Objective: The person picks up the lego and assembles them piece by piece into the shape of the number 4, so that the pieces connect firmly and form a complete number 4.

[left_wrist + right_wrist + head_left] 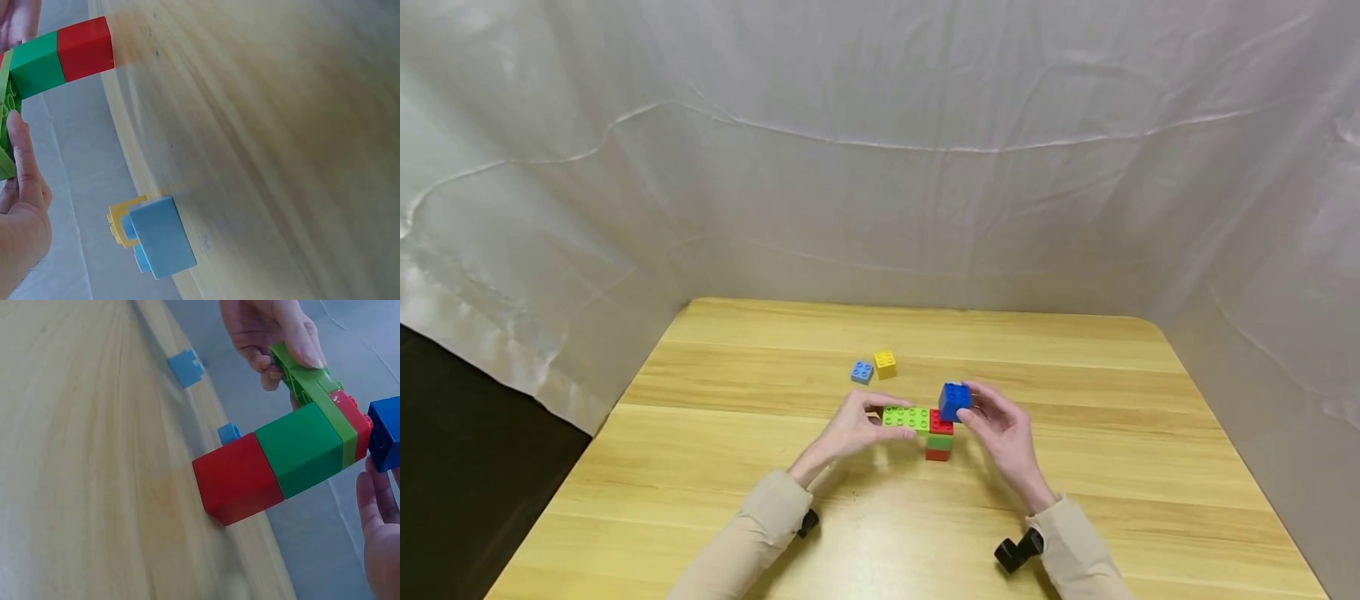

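Two beige sleeves (771, 510) reach over the wood-grained table (1157, 475). One upright stack (939, 443) of smooth plastic bricks stands there: red, green, lime, thin red. The left hand (852, 426) pinches its long studded lime brick (905, 417); the right hand (1011, 439) grips one boxy dark blue brick (953, 403) at its top. Farther off sit one yellow brick (885, 365) and one light blue brick (862, 373).

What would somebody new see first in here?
Probably the dark blue brick the right hand holds over the tower. Then the long lime brick jutting sideways, gripped by the left hand. Farther back on the table sit a yellow brick and a light blue brick.
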The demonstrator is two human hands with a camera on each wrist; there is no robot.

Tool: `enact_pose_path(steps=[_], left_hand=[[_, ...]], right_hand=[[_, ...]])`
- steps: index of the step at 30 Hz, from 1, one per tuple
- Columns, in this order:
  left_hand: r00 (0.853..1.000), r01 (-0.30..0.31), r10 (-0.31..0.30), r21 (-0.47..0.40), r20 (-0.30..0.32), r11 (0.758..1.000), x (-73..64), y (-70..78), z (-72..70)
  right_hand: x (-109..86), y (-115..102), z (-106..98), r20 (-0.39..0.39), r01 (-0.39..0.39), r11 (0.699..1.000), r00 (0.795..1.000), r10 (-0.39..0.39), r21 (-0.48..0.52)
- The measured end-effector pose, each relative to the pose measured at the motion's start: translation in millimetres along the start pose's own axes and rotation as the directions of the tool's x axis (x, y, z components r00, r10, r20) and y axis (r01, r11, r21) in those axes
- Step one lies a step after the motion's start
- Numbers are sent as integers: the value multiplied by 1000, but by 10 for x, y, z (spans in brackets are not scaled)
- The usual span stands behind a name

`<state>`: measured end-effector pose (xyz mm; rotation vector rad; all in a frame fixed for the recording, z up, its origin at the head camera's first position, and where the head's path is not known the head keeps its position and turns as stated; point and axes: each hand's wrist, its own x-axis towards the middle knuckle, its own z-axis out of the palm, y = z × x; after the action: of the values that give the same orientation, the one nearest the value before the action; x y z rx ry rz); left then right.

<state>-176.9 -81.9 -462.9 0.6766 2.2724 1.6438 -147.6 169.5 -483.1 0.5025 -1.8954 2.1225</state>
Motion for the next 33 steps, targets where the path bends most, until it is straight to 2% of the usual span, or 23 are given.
enact_pose_path(steps=[7,21,27,33], left_hand=[[1000,-9,9,4,5,1000,-6,8,-7],[1000,-2,2,6,0,1000,0,2,5],[1000,-3,3,2,-2,1000,0,16,-4],[1000,-5,5,10,3,1000,-1,32,-13]], right_hand=[[-27,55,30,72,73,997,995,-74,18],[-32,30,51,129,56,998,990,-57,12],[1,-13,90,134,44,997,990,-35,-66],[3,-7,119,104,86,989,992,-74,-119]])
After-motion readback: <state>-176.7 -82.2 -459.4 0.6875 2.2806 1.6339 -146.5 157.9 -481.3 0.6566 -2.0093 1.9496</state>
